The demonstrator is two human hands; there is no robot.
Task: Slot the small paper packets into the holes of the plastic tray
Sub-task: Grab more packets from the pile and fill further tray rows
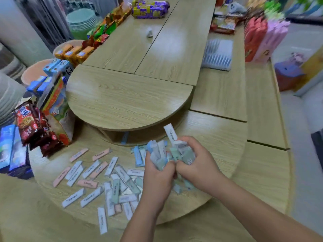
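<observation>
Left hand (157,175) and right hand (197,163) both curled tight round one bundle of small pastel paper packets (161,154), one white packet (170,134) poking up. More loose packets (97,172) on light wooden tabletop (218,137). Translucent white slotted plastic tray (217,54) well apart, far right. Packet print too blurred to read.

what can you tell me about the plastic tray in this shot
The plastic tray is a pale, whitish rectangle with rows of narrow ribbed slots, too blurred to show contents. It lies flat on the lower wooden ledge, right of the raised tabletop, near red boxes. Only the ledge seems to touch it; the left hand and right hand, gripping packets, are far off.
</observation>
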